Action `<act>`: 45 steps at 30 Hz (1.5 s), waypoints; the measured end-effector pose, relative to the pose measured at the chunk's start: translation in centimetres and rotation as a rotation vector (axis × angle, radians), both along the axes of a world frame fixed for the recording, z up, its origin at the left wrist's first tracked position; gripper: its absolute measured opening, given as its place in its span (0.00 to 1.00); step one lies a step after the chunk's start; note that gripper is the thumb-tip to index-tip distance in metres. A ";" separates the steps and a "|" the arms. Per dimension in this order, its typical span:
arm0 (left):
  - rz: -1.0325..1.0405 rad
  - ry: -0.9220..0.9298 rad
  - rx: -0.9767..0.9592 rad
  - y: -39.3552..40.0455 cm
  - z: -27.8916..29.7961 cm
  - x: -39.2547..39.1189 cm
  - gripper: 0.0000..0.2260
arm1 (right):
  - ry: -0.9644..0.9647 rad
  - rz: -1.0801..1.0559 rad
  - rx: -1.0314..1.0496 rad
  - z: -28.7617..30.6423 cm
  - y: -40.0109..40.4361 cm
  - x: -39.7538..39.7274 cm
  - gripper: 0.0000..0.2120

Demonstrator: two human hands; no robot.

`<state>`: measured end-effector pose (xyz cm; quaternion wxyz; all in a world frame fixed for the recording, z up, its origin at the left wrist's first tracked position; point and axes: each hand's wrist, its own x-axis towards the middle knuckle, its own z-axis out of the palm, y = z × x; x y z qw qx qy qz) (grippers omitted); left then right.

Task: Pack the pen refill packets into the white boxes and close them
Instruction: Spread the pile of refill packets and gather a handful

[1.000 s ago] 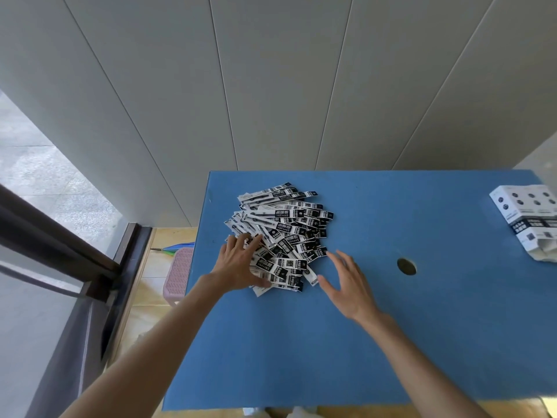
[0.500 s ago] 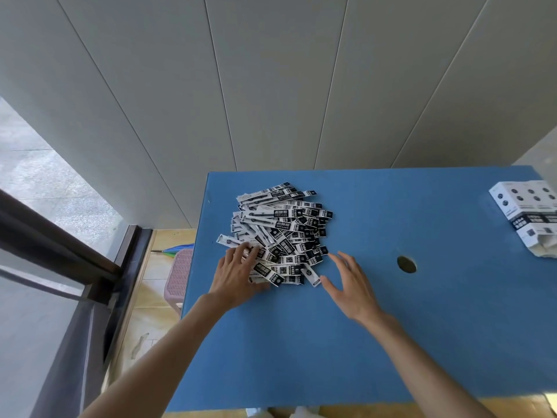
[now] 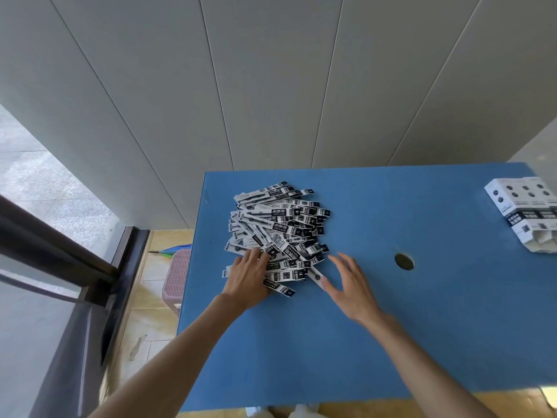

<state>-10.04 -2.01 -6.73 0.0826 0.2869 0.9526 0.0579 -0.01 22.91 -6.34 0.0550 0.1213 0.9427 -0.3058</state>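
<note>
A loose heap of black-and-white pen refill packets (image 3: 280,227) lies on the left part of the blue table (image 3: 391,327). My left hand (image 3: 248,277) lies on the near left edge of the heap, its fingers over several packets; whether it grips any is hidden. My right hand (image 3: 351,286) hovers at the heap's near right edge, fingers spread and relaxed, thumb close to a stray packet (image 3: 316,276). A stack of white boxes (image 3: 524,212) with black dots lies at the far right edge, partly cut off.
A round hole (image 3: 404,261) pierces the table right of my right hand. The table stands against a grey panelled wall. Left of the table, on the floor, a pink plastic stool (image 3: 177,279) stands by a dark door frame.
My left hand has drawn several packets toward me and slightly left at the heap's near edge. My right hand stays almost where it was beside the heap.
</note>
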 end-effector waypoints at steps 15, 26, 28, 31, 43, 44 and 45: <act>0.141 -0.088 0.205 0.6 1.0 -0.6 0.17 | 0.021 -0.030 0.007 0.3 0.7 -0.1 0.28; 0.726 -0.395 0.914 0.3 3.9 -1.8 0.10 | 0.028 -0.019 0.009 0.6 0.4 -1.0 0.29; 0.754 -0.461 0.971 0.0 4.6 -2.0 0.09 | 0.037 -0.008 0.011 0.8 0.0 -1.4 0.28; 0.761 -0.509 1.002 -0.3 5.0 -2.5 0.07 | 0.051 0.000 0.003 1.1 -0.7 -1.9 0.28; 0.650 -0.399 1.160 -0.3 6.6 -3.7 0.13 | 0.080 0.015 0.016 1.3 -0.6 -2.7 0.27; 0.639 -0.403 1.178 -0.2 6.7 -3.8 0.11 | 0.083 0.012 0.017 1.2 -0.5 -2.7 0.27; 0.625 -0.403 1.192 0.0 6.9 -3.9 0.10 | 0.084 0.008 0.016 1.2 -0.4 -2.7 0.27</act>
